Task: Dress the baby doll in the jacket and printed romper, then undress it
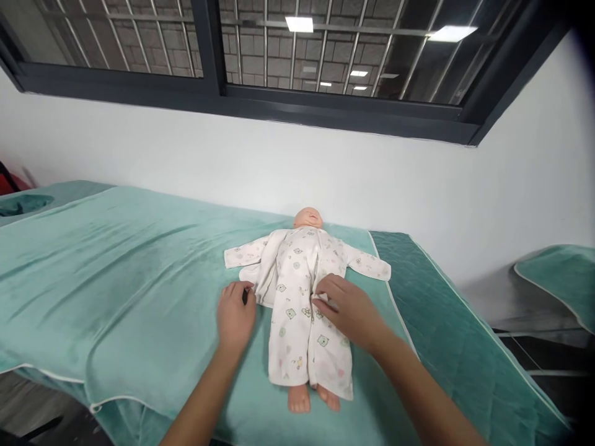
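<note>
A baby doll (308,218) lies on its back with its arms spread and bare feet towards me. It wears white printed baby clothes: a long-sleeved baby top (267,269), its left-side flap lying folded out, and loose legs (290,347) reaching the ankles. My left hand (236,314) is at the flap's edge, finger and thumb curled together on the cloth, though the tips are partly hidden. Over the doll's middle, my right hand (348,308) has its thumb and fingers pinched on the front edge of the clothes.
A light green cover (153,266) spreads under the doll, with a darker quilted green cover (446,322) on the right. Behind stand a white wall (186,155) and a dark-framed window (325,111) with metal bars. Another green-covered surface (558,272) is at far right.
</note>
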`<state>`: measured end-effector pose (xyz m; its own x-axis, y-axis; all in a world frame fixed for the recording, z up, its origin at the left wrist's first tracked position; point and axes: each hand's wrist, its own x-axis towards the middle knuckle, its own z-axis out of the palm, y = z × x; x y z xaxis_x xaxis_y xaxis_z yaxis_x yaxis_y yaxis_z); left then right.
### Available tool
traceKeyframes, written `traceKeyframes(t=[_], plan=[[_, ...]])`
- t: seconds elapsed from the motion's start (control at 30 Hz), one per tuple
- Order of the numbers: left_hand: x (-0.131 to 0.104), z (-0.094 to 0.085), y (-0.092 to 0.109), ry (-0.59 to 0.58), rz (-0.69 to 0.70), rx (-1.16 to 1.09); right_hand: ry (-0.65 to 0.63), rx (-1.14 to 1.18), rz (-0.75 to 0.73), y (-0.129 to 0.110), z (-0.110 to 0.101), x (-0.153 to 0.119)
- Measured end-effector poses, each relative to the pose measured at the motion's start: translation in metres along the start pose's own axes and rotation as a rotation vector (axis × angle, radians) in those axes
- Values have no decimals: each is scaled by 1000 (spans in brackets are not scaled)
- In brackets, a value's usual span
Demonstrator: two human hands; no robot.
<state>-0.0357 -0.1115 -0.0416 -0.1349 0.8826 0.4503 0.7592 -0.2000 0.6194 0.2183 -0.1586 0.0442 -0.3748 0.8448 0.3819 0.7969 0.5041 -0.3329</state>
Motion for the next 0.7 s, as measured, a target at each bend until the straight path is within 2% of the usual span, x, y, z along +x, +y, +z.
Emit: traceKeyframes(t=[0.13,0.23,0.33,0.43,0.6,0.7], plan=[[-1,-2,2,1,-5,-5,224,92,86,11,4,-27],[-1,-2,3,0,-5,-17,350,132,236,19,16,-48],[-1,-1,2,-3,-3,-23,332,158,337,24,31,-62],[0,0,2,-1,1,-20,302,130,366,25,39,-63],[0,0,1,-13,8,-11,399,104,323,18,34,-59],[0,-1,2,-19,13,-8,364,103,316,15,34,-65]])
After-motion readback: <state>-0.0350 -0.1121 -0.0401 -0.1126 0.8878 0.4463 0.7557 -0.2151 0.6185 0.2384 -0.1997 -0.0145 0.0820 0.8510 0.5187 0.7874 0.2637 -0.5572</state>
